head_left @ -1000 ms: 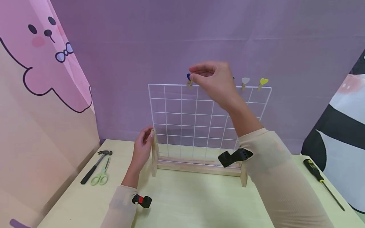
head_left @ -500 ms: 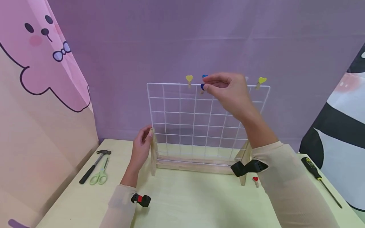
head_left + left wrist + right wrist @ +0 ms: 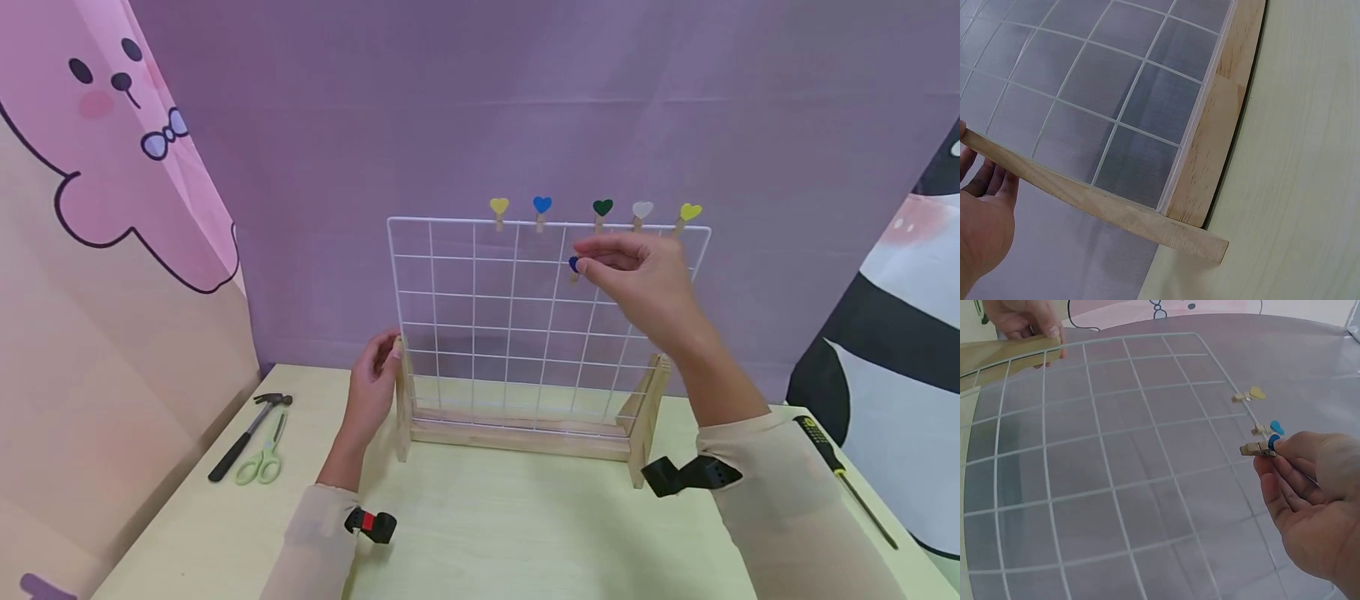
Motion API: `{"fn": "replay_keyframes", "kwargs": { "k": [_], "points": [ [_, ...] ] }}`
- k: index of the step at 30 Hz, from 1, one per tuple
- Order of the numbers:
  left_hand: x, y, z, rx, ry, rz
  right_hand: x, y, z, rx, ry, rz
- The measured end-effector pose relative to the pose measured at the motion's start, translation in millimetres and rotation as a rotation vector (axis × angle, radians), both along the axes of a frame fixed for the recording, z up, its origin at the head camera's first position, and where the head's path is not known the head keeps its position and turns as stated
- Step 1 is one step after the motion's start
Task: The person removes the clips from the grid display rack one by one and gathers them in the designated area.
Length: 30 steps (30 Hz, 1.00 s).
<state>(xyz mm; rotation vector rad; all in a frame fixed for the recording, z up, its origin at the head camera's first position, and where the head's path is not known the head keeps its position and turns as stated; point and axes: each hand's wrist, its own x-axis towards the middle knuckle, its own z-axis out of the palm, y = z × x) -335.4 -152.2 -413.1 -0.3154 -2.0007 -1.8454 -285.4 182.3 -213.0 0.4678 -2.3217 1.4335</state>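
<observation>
Already, five heart clips (image 3: pixel 602 207) line the grid's top edge (image 3: pixel 453 220), while a dark-blue clip (image 3: pixel 573 264), pinched in the right grip (image 3: pixel 651 283), apparently awaits placing, left grip (image 3: pixel 373 372) clasping the stand (image 3: pixel 517 442).

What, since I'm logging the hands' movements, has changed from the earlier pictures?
In the head view, the right hand has moved right and down, carrying the dark blue heart clip from the left yellow clip to below the top wire. The light blue clip is now uncovered. Nothing was released or newly taken. The left hand stays on the wooden post; hammer and scissors haven't moved.
</observation>
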Motion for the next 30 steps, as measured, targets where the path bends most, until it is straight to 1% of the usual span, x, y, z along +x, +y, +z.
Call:
{"fn": "replay_keyframes", "kwargs": {
  "k": [4,12,18,22,26,30],
  "points": [
    [-0.7,0,0.2,-0.009,0.000,0.004,1.8,11,-8.1,-0.006,0.006,0.015],
    [0.0,-1,0.4,-0.019,0.006,0.016,8.3,34,-30.5,0.014,-0.033,-0.025],
    [0.9,2,-0.8,-0.018,-0.010,0.007,15.1,58,-55.8,0.040,-0.039,-0.030],
    [0.6,2,-1.9,-0.019,-0.008,0.009,18.7,72,-72.9,0.050,-0.050,-0.041],
    [0.4,0,-2.5,-0.025,0.001,0.012,23.7,85,-86.4,0.029,-0.063,-0.058],
    [-0.7,-1,-1.9,-0.029,0.008,0.017,29.2,98,-98.6,0.040,-0.071,-0.089]
  ]
}}
